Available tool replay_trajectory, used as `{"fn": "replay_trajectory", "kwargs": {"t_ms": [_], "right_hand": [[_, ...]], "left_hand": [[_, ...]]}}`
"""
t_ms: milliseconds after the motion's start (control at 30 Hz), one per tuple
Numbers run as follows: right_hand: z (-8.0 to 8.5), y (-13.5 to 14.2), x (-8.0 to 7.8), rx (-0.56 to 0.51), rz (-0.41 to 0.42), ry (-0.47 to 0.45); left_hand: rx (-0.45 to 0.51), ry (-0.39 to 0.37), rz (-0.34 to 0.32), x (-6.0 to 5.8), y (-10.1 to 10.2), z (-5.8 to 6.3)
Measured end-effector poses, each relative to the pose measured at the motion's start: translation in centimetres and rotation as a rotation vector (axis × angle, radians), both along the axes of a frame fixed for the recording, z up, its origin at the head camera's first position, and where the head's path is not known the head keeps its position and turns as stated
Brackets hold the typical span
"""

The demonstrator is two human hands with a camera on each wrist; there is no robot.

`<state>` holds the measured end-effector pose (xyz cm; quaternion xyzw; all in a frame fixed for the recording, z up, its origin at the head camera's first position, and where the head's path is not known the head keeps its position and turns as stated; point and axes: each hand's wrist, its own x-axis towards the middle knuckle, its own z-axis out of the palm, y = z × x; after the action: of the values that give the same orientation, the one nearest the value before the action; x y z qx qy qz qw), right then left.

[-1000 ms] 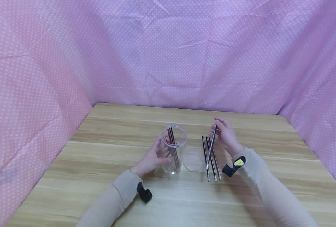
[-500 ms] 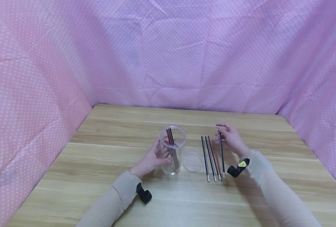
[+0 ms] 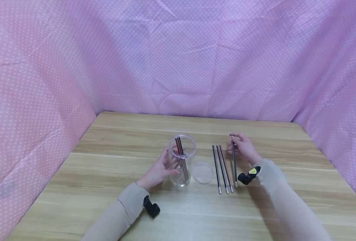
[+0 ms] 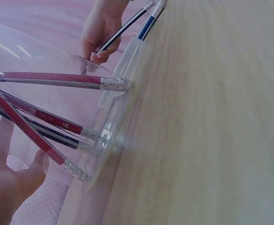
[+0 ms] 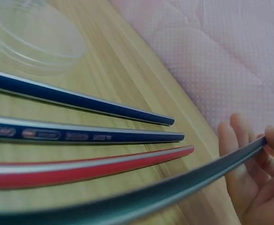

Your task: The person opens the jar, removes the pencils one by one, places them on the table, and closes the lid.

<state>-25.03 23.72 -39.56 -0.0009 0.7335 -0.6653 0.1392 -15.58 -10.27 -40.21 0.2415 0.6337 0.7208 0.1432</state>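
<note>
My left hand holds a clear plastic jar from its left side, thumb in front and fingers behind. Red and dark pencils lean inside it, eraser ends down. To the right, my right hand pinches one dark pencil near its far end, with the eraser end pointing toward me. Beside that pencil lie two dark blue pencils and a red pencil in a row. In the right wrist view, the held pencil slants across the front, with thumb and fingertips at its tip.
A round clear lid lies flat between the jar and the row of pencils. Under everything is a wood-grain table. Pink dotted cloth hangs behind it and at both sides.
My right hand has carried the pencil from across the row to its right side and lowered it nearly parallel to the others. The left hand and jar stay in place.
</note>
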Motion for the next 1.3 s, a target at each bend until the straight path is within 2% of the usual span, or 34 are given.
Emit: {"fn": "replay_trajectory", "kwargs": {"t_ms": [300, 567, 700, 1000, 1300], "right_hand": [[-1.0, 0.1, -1.0, 0.041, -0.012, -0.046], [-1.2, 0.1, -1.1, 0.012, 0.051, -0.074], [-1.0, 0.1, -1.0, 0.104, 0.082, -0.050], [-0.7, -0.5, -0.7, 0.417, 0.137, 0.034], [-1.0, -1.3, -0.6, 0.550, 0.123, 0.066]], "left_hand": [[0.016, 0.046, -0.026, -0.3, 0.2, -0.1], [0.031, 0.055, -0.029, -0.1, 0.2, 0.1], [0.037, 0.068, -0.031, 0.0, 0.1, 0.1], [0.034, 0.069, -0.024, 0.1, 0.1, 0.0], [0.048, 0.067, -0.031, 0.2, 0.1, -0.3]]}}
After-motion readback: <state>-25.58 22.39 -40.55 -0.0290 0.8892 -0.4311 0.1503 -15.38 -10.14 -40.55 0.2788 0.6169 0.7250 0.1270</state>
